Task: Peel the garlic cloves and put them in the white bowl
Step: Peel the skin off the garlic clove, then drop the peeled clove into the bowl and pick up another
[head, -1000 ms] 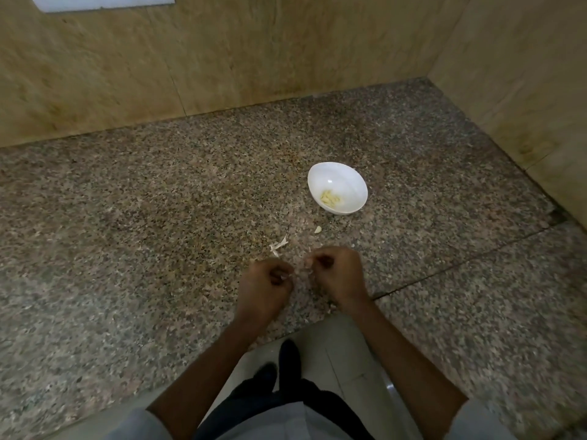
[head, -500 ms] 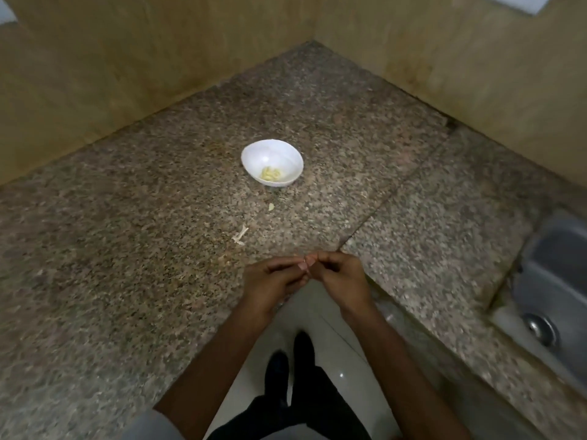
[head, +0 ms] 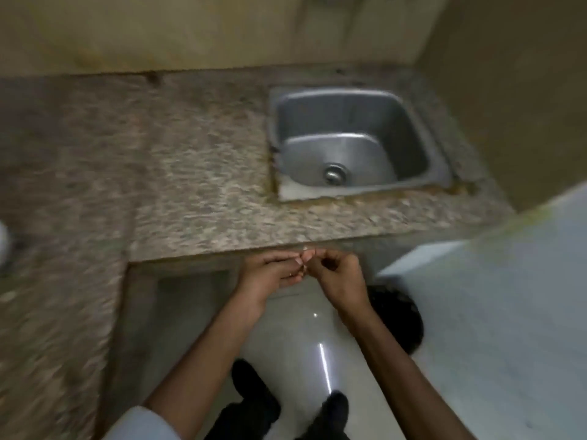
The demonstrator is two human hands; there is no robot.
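My left hand (head: pixel 273 273) and my right hand (head: pixel 336 274) meet fingertip to fingertip in front of the granite counter's edge, over the floor. Between the fingertips they pinch a small pale garlic clove (head: pixel 303 261), which is mostly hidden and blurred. The right hand's fingers are curled; the left hand's fingers reach across towards it. Only a sliver of the white bowl (head: pixel 3 242) shows at the far left edge of the counter; its contents are out of sight.
A steel sink (head: pixel 352 144) is set into the granite counter (head: pixel 190 185) just beyond my hands. A pale white box-like surface (head: pixel 508 312) stands at right, with a dark round object (head: pixel 397 315) below it. Glossy floor tiles (head: pixel 305 328) and my dark shoes lie underneath.
The view has swung right from the bowl to the sink; the bowl slid to the far left edge. My hands stayed together on the clove and now hang off the counter's front edge.
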